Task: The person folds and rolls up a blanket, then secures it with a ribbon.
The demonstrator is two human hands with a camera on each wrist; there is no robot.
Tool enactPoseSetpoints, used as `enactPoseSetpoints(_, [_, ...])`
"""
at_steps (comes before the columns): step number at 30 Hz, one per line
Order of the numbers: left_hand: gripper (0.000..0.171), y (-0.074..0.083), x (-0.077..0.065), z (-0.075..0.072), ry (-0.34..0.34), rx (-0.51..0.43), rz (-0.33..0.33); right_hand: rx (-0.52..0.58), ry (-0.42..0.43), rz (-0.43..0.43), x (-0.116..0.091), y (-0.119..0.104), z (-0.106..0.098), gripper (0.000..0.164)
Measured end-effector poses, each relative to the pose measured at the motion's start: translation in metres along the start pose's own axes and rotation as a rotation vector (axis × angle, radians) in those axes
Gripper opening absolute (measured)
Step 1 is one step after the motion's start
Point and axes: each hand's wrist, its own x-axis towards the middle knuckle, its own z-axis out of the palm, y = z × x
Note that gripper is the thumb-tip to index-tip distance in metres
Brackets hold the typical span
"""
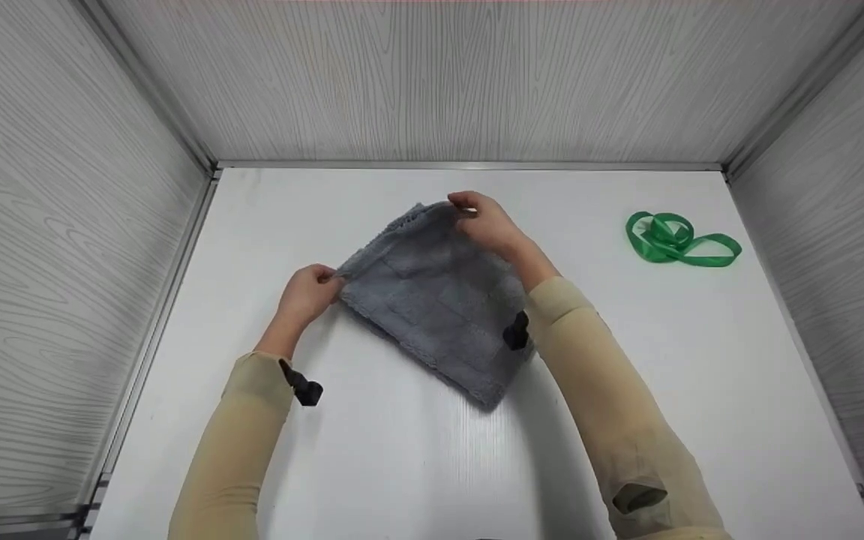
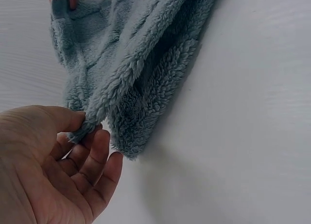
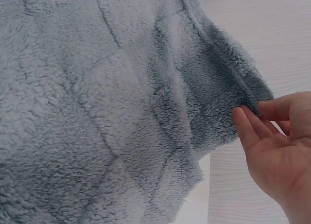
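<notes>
A fluffy grey-blue cloth [image 1: 432, 292] with a stitched pattern is spread between both hands in the head view, partly lifted off the white table. The left hand [image 1: 309, 295] pinches its left corner between thumb and fingers. In the left wrist view, the left hand [image 2: 63, 161] holds that corner, and a second layer of the cloth [image 2: 150, 93] hangs beneath. At the far edge, the right hand [image 1: 488, 223] grips the upper corner. The right wrist view shows the right hand [image 3: 279, 146] pinching this corner with thumb and fingertips. The right forearm hides part of the cloth's right side.
A loosely coiled green ribbon [image 1: 661, 238] lies on the white table [image 1: 702, 375], toward the back right. Pale wood-grain panels [image 1: 432, 82] wall in the table at the back and on both sides. Metal strips run along the edges.
</notes>
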Motion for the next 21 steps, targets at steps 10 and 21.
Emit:
enactPoseSetpoints(10, [0.042,-0.008,0.007,0.007,0.009,0.058,-0.017,-0.044,-0.086,-0.021,-0.006,0.005,-0.003,0.072])
enactPoseSetpoints(21, [0.042,-0.018,0.008,0.005,0.015,0.124,-0.072,-0.104,-0.064,-0.009,-0.027,0.027,-0.034,0.057])
